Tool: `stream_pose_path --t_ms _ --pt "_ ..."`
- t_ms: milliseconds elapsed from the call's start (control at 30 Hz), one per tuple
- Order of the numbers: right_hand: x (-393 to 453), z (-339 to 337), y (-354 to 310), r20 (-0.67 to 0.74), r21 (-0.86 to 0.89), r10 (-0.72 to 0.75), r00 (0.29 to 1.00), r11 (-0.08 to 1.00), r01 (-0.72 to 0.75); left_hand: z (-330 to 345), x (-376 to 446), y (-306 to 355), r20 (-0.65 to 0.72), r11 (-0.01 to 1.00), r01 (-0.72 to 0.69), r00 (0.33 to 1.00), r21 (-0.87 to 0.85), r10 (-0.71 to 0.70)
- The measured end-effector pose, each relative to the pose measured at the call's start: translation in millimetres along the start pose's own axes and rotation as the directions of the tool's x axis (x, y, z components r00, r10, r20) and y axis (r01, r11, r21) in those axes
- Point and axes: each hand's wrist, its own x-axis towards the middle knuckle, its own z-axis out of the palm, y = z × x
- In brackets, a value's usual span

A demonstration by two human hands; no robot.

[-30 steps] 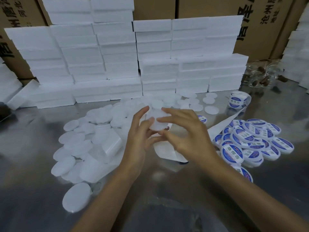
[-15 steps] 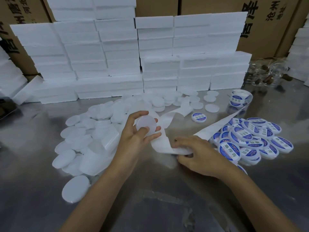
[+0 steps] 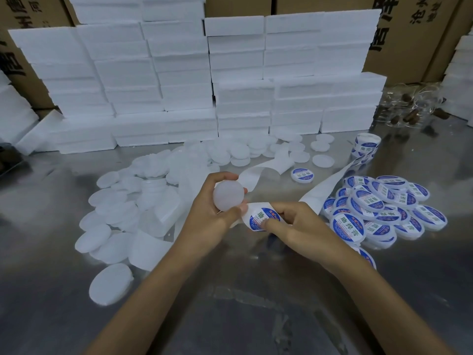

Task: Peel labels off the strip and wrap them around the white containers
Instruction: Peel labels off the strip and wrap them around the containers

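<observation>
Hands at work over a metal table (image 3: 64, 316), one with a blank container, the other with a label.

The left hand (image 3: 204, 221) grips a round white container (image 3: 228, 195) between curled fingers and thumb, lifted clear of the table with its flat face turned up. The right hand (image 3: 299, 226) pinches a round blue-and-white label (image 3: 261, 217) between thumb and forefinger, just right of the container and nearly touching it; the label is on the white backing strip (image 3: 322, 188), which runs up and right to a roll of labels (image 3: 364, 148). Loose unlabelled white containers (image 3: 115, 216) lie heaped on the table to the left, and a pile of labelled containers (image 3: 378, 208) lies to the right. One labelled container (image 3: 302, 174) sits alone beyond the hands. Stacked white foam blocks (image 3: 179, 73) line the back, with brown cardboard boxes (image 3: 409, 34) behind them.
</observation>
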Motion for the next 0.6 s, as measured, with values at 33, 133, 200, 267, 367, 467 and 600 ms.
stream_pose_path --t_ms 33,133,200,267,367,467,600 --pt "0 0 0 -0.009 -0.007 -0.012 1.000 1.000 0.012 0 0 0 -0.001 1.000 -0.003 1.000 0.000 0.003" --pt "0 2 1 -0.107 0.015 -0.063 0.992 0.998 0.065 -2 1 -2 -0.028 1.000 -0.013 1.000 0.021 0.014" --pt "0 2 0 -0.206 0.031 -0.106 0.973 0.993 0.115 -4 2 -5 -0.044 0.999 0.023 0.999 0.027 -0.022" --pt "0 4 -2 -0.226 -0.027 -0.166 0.960 0.986 0.164 -5 3 -7 -0.060 0.990 0.086 0.995 0.108 -0.080" --pt "-1 8 -3 -0.179 -0.177 -0.211 0.961 0.968 0.179 -5 4 -11 -0.081 0.979 0.146 0.988 0.142 -0.135" --pt "1 12 1 -0.192 -0.242 -0.261 0.946 0.947 0.212 -6 5 -15 -0.079 0.978 0.149 0.987 0.149 -0.138" --pt "2 11 2 -0.203 -0.261 -0.261 0.944 0.943 0.204 -6 5 -15 -0.084 0.967 0.154 0.987 0.202 -0.139"
